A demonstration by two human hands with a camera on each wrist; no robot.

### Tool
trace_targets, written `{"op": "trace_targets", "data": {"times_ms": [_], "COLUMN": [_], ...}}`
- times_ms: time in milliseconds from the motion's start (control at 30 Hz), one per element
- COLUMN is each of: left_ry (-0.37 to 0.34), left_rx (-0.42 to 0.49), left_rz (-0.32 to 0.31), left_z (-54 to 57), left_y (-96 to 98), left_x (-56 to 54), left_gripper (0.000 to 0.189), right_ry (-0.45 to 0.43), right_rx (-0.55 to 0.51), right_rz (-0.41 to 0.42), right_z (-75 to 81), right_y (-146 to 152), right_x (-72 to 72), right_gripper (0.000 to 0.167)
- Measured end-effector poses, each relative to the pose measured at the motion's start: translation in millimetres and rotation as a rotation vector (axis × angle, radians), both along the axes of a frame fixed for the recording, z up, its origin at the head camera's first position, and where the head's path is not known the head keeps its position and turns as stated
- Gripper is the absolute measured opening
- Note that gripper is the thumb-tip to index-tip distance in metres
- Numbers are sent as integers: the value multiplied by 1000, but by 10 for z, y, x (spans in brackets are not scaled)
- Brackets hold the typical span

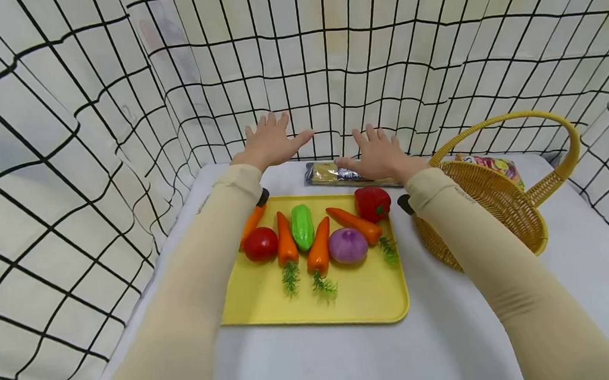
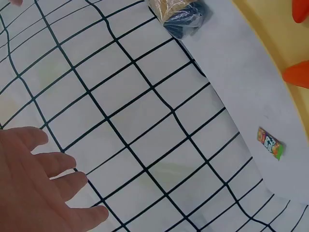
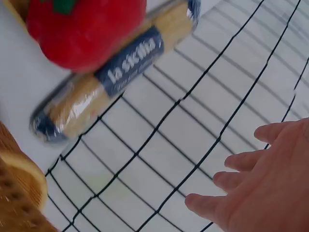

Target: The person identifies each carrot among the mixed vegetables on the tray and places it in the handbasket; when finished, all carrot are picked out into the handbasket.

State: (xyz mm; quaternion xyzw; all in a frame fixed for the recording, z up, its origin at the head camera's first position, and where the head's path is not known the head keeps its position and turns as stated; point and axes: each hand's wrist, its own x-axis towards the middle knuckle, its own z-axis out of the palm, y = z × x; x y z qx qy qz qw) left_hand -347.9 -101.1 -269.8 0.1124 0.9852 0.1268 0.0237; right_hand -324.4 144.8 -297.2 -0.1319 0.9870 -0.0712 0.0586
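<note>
Both arms reach forward over the table in the head view. My left hand (image 1: 270,143) is held out with spread fingers above the far side of a yellow tray (image 1: 366,295), holding nothing. Near a pack of spaghetti (image 1: 330,172), my right hand (image 1: 379,155) is likewise spread and holds nothing; it overlaps the pack in this view. On the tray lie several orange carrots (image 1: 319,249), a tomato (image 1: 261,244), a green cucumber-like vegetable (image 1: 303,227), a purple onion (image 1: 348,246) and a red bell pepper (image 1: 372,204). The left sleeve hides the tray's left side.
A wicker basket (image 1: 482,200) with a tall handle stands at the right, partly behind the right forearm. Behind it lies a colourful snack packet (image 1: 496,167). A small packet (image 2: 270,143) shows in the left wrist view. Black netting (image 1: 326,51) over white cloth borders the table.
</note>
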Motion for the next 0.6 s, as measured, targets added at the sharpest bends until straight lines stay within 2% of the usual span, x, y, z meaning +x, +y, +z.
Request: {"op": "trace_targets", "data": {"times_ms": [167, 333, 467, 600], "left_ry": [23, 39, 30, 49], "left_rx": [20, 26, 74, 199], "left_rz": [-19, -20, -1, 40], "left_z": [-205, -357, -438, -546], "left_y": [-283, -581, -807, -1084], "left_x": [142, 340, 508, 695], "left_gripper": [95, 95, 95, 88], "right_ry": [25, 92, 151, 196], "right_rx": [-48, -159, -249, -358], "right_rz": [63, 96, 80, 19], "right_z": [-254, -467, -607, -739], "right_y": [67, 123, 122, 121], "right_x": [322, 579, 725, 864], "right_gripper": [93, 85, 76, 53]}}
